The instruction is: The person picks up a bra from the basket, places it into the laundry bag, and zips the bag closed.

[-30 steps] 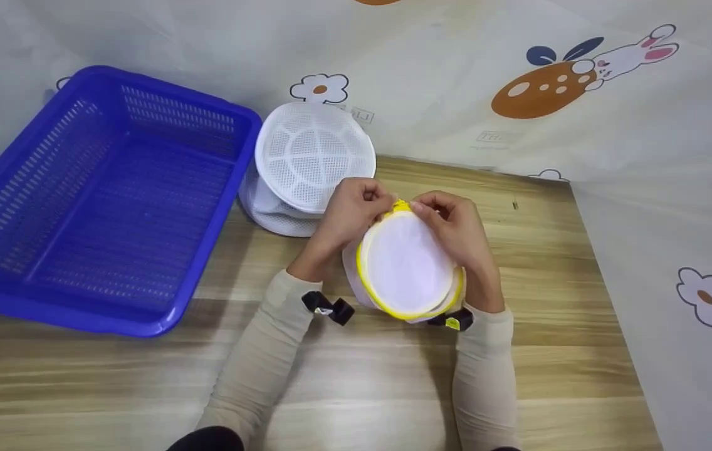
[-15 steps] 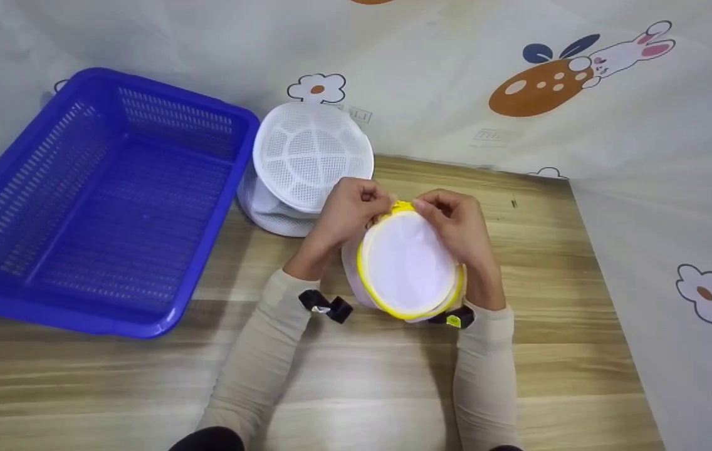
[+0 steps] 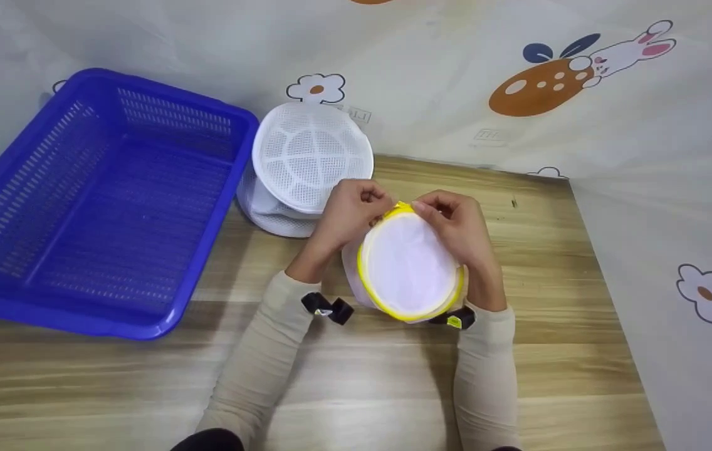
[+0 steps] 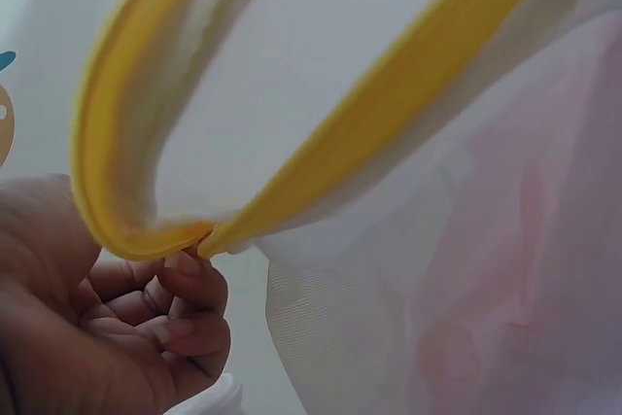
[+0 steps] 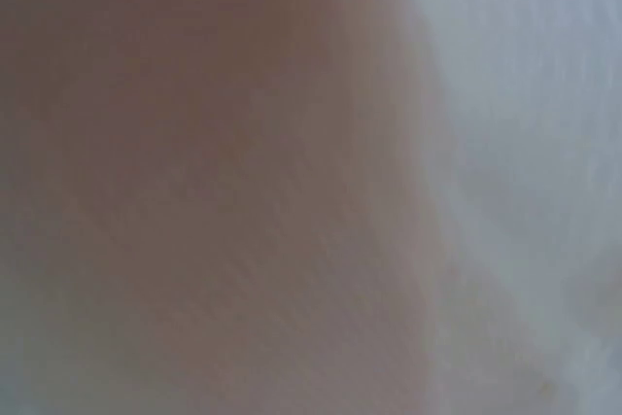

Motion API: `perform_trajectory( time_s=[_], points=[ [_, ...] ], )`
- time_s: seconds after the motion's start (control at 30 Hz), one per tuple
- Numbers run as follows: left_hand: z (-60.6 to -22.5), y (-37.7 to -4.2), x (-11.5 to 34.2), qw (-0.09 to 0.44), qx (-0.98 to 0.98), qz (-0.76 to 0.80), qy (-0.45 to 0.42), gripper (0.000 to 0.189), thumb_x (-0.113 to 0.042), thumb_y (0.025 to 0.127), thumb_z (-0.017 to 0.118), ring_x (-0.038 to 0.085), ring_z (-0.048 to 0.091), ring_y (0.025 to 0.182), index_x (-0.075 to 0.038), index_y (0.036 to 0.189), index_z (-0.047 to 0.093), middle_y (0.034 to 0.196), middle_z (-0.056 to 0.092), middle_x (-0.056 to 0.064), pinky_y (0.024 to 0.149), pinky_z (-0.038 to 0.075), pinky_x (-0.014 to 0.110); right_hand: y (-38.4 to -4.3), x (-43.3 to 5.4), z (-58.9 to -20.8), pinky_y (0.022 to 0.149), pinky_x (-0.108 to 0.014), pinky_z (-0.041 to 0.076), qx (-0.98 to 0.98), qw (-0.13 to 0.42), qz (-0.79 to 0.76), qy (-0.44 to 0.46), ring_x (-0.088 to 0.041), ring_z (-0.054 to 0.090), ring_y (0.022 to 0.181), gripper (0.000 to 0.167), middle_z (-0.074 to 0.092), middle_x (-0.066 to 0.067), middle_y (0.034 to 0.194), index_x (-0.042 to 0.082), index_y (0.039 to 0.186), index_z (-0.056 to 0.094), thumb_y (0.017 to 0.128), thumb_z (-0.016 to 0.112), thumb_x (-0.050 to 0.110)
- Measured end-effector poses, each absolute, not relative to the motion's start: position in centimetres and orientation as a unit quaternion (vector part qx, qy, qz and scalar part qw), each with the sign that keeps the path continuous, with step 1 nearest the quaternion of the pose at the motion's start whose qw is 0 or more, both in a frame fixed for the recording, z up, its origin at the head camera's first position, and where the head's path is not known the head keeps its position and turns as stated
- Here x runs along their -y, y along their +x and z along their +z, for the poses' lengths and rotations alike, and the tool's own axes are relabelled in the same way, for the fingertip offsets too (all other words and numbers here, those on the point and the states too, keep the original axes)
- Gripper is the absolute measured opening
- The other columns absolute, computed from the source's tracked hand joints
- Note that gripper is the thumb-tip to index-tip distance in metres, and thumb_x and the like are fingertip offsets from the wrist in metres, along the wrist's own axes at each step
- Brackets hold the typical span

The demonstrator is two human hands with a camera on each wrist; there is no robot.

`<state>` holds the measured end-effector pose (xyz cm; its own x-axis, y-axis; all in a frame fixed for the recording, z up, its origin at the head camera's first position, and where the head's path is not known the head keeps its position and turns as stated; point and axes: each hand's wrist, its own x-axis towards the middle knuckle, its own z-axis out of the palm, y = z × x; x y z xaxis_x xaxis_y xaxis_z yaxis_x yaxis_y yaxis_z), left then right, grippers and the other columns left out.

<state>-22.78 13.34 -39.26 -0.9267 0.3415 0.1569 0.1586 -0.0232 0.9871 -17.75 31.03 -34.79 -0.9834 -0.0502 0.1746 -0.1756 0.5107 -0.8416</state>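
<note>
In the head view, a white mesh laundry bag with yellow edging hangs between my hands, its round end facing up. My left hand pinches the yellow trim at the top of the ring. Close beside it, my right hand pinches the same edge between thumb and fingers. The left wrist view shows the fingers curled at the corner where two yellow bands meet, with pale mesh cloth hanging below. Blurred skin and white fabric fill the right wrist view, so the right fingertips are hidden there.
A large blue plastic basket stands at the left. Between it and my hands, a white mesh bag with a round lid stands near the wall. Everything rests on a wood-patterned table, with a printed sheet behind.
</note>
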Motion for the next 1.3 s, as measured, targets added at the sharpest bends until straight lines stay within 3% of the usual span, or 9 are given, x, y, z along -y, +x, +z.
perform_trajectory(
  time_s=[0.4, 0.77, 1.3],
  points=[
    [-38.6, -22.3, -13.2, 0.097, -0.716, 0.671, 0.163, 0.016, -0.005, 0.089, 0.066, 0.010, 0.047, 0.050, 0.004, 0.075, 0.064, 0.056, 0.050, 0.001, 0.048, 0.041, 0.019, -17.7, -31.0, -34.7, 0.055, -0.019, 0.043, 0.874, 0.067, 0.479, 0.045, -0.012, 0.051, 0.065, 0.014, 0.065, -0.012, 0.076, -0.008, 0.089, 0.071, 0.090, 0.066, 0.006],
    [-38.4, -22.2, -13.3, 0.062, -0.774, 0.606, 0.169, 0.014, -0.010, 0.090, 0.065, 0.010, 0.048, 0.052, 0.000, 0.081, 0.068, 0.060, 0.053, -0.001, 0.048, 0.039, 0.021, -17.8, -31.0, -34.7, 0.055, -0.019, 0.043, 0.875, 0.069, 0.478, 0.040, -0.012, 0.052, 0.065, 0.014, 0.065, -0.013, 0.077, -0.007, 0.088, 0.071, 0.089, 0.067, 0.006],
    [-38.1, -22.0, -13.1, 0.034, -0.812, 0.562, 0.154, 0.020, -0.011, 0.089, 0.066, 0.014, 0.048, 0.058, -0.004, 0.071, 0.063, 0.060, 0.052, -0.001, 0.050, 0.037, 0.024, -17.6, -31.0, -34.5, 0.051, -0.018, 0.041, 0.884, 0.095, 0.456, 0.047, -0.014, 0.050, 0.063, 0.013, 0.065, -0.014, 0.076, -0.007, 0.086, 0.071, 0.089, 0.066, 0.005]
  ],
)
